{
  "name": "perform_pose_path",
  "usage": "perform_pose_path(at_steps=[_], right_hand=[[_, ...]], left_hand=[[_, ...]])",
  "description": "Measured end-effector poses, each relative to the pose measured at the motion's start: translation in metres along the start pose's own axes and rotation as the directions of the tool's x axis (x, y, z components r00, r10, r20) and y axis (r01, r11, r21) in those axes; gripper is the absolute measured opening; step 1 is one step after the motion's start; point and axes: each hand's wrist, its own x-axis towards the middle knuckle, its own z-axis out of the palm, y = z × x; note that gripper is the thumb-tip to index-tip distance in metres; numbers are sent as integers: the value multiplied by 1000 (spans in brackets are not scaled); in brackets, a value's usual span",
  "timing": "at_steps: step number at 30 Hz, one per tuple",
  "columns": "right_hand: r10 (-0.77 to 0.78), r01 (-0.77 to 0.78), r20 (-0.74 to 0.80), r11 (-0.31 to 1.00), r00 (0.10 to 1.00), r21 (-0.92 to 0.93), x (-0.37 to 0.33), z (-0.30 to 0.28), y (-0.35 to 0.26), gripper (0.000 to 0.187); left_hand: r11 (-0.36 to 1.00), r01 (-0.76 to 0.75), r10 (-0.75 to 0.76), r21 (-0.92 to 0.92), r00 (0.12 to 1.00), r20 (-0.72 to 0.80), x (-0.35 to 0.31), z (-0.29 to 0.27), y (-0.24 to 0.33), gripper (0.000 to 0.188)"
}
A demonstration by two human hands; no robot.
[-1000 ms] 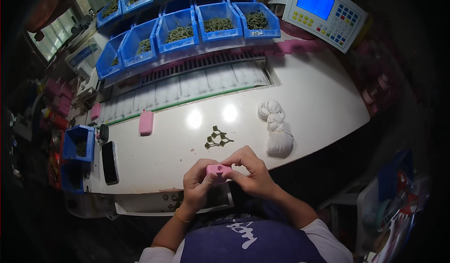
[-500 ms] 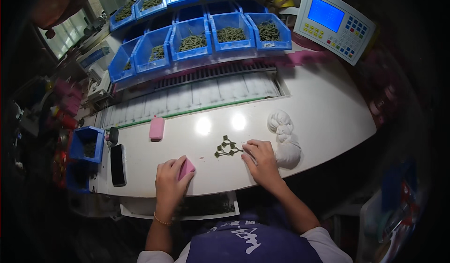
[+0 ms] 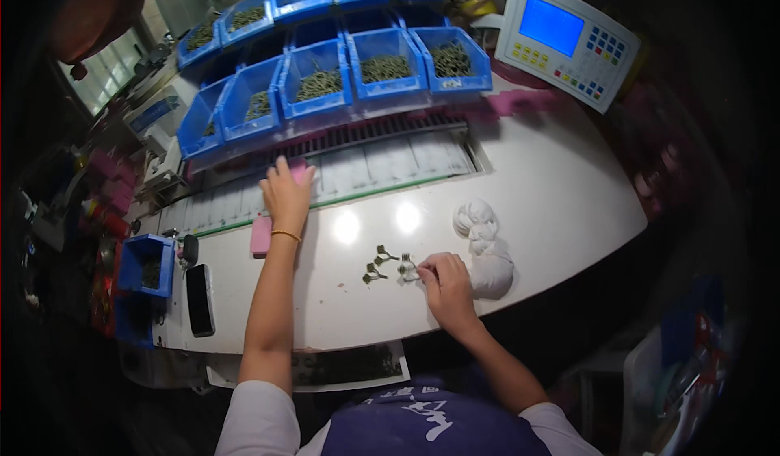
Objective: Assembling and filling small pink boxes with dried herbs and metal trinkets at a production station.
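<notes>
With right hand [image 3: 450, 288], nearer, we are touching green piece [image 3: 408, 268], fingertips narrow; whether gripping, we are not able to tell. Piece is showing immediately left of fingertips, over white table [image 3: 528, 159], stem pointing toward them; two loose pieces [image 3: 384, 255] are lying farther left. With left hand [image 3: 286, 199], well apart, we are holding pink block [image 3: 299, 170] over strip [image 3: 382, 163].

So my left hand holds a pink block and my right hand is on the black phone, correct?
Not quite: the head view shows your right hand at a small green piece, not the phone; your left hand does hold a pink block.
</notes>
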Motion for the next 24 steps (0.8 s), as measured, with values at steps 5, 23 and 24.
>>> perform_pose_path(at_steps=[5,23,24], right_hand=[[377,-321,11,771,926,551,-13,-2,-16,8],[87,-577,589,355,804,735,2,-63,-45,31],[34,-643,672,331,740,691,3,-63,-45,30]], left_hand=[[820,-143,361,-554,881,307,-92,-62,0,40],[205,770,448,-604,475,757,-190,-170,65,25],[198,802,457,-563,432,777,-189,-170,62,24]])
